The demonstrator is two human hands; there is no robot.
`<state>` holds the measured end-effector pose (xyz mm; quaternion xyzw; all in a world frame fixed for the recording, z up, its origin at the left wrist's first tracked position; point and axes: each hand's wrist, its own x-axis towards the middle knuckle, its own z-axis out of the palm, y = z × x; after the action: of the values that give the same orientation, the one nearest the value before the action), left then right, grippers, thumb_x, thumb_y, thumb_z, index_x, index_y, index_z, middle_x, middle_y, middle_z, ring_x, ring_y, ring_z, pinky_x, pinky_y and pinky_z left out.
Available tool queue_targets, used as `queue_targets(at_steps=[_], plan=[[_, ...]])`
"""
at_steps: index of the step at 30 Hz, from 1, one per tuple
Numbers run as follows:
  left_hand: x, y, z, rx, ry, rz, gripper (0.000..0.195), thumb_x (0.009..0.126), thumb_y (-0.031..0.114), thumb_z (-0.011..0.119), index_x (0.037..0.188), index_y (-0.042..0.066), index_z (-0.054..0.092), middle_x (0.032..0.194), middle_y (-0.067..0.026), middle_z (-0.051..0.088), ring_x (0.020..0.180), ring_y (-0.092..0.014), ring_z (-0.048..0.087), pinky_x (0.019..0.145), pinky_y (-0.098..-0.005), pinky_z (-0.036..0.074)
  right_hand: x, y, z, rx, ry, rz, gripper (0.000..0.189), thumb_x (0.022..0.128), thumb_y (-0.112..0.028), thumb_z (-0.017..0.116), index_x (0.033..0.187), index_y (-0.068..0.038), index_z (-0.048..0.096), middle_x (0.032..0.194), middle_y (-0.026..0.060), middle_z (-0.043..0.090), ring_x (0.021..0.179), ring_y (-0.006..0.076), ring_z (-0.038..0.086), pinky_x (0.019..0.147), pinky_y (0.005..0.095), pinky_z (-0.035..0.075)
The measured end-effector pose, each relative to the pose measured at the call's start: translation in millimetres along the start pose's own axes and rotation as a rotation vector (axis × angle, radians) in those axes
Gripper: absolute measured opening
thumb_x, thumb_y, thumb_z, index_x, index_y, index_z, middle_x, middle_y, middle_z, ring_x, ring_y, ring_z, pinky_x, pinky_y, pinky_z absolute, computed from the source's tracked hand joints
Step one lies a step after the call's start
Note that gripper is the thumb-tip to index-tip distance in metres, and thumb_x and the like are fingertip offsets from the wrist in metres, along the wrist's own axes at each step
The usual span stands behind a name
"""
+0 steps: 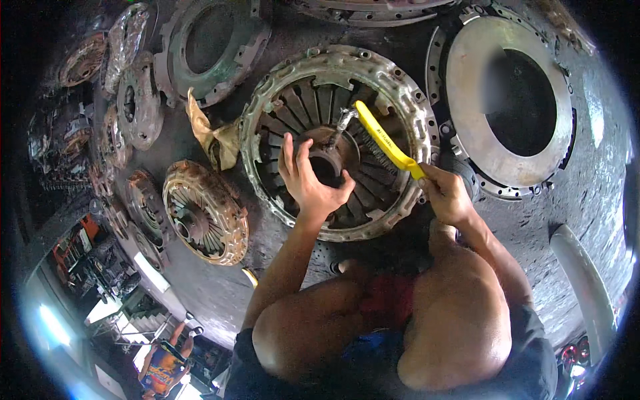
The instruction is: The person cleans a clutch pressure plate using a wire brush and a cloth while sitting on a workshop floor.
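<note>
A large clutch pressure plate (pixel 412 205) lies on the dark floor before me, its diaphragm spring fingers fanned around a central release collar (pixel 352 150). My left hand (pixel 315 187) hovers at this collar with fingers and thumb spread and nothing gripped; whether it touches the metal is unclear. In my right hand (pixel 446 195) is the handle end of a yellow wire brush (pixel 382 137). Its dark bristles face down over the right half of the plate. A shiny crumpled silvery piece (pixel 345 120), hard to identify, shows at the brush's far tip.
A smaller rusty clutch cover (pixel 205 215) and brown crumpled paper (pixel 227 145) lie left. On the right is a pressure plate with a smooth ring face (pixel 465 75). Another ring plate (pixel 175 60) sits at upper left. A person (pixel 165 362) is in the background at lower left.
</note>
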<state>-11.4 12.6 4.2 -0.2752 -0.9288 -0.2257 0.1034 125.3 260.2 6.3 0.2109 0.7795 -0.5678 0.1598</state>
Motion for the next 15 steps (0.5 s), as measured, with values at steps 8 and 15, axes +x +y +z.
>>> queue_targets(at_steps=[8, 15], plan=[[-2.1, -0.2, 9.7, -0.093, 0.051, 0.008, 0.07, 0.058, 0.039, 0.072, 0.116, 0.007, 0.05, 0.144, -0.0235, 0.039, 0.127, -0.05, 0.038, 0.102, -0.0653, 0.027, 74.0, -38.8, 2.2, -0.059, -0.16, -0.062, 0.034, 0.094, -0.014, 0.061, 0.123, 0.002, 0.059, 0.073, 0.0058, 0.06, 0.064, 0.0085, 0.051, 0.058, 0.0279, 0.045], [3.5, -6.4, 3.8, -0.089, 0.056, -0.041, 0.072, 0.055, 0.042, 0.076, 0.115, 0.01, 0.051, 0.144, -0.0197, 0.041, 0.128, -0.049, 0.038, 0.104, -0.0668, 0.023, 29.8, 11.0, -25.1, -0.273, -0.102, -0.305, 0.03, 0.09, -0.016, 0.065, 0.119, -0.006, 0.065, 0.087, 0.0183, 0.069, 0.079, 0.022, 0.068, 0.073, 0.0365, 0.052]])
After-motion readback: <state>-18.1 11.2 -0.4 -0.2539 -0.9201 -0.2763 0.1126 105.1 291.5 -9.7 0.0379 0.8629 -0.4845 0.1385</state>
